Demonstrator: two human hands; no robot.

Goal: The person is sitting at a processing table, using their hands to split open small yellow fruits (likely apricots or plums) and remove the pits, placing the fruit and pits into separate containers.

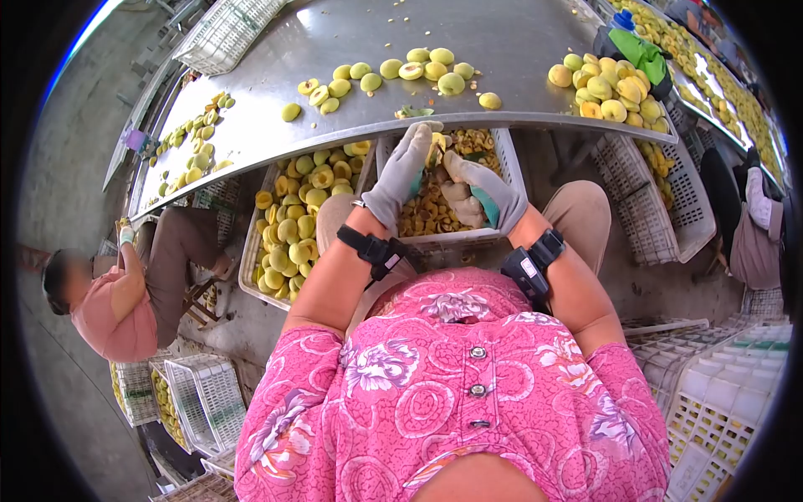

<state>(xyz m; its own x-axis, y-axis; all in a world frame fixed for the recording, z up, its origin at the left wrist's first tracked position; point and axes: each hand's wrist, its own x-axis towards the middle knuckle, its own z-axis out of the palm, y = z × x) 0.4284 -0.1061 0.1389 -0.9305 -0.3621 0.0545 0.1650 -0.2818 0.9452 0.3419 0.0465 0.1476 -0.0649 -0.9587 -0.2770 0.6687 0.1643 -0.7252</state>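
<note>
- Both gloved hands meet just under the table (502, 58) edge, over a crate (507, 163).
- Left hand (400, 173) is clamped around a yellow fruit (434, 149); right hand (488, 194) touches it from below, fingers curled.
- Fruit's axis cannot be told; it is mostly hidden.
- That crate holds pits and scraps.
- Left crate (251, 251) holds fruit halves.
- Whole fruit lies on the table.

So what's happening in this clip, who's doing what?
A seated person in grey gloves works over a white crate of fruit pieces on the lap. The left hand holds a yellow fruit at the edge of the steel table; the right hand is close beside it. Halved and whole fruit lie on the table. Another person sits nearby.
</note>
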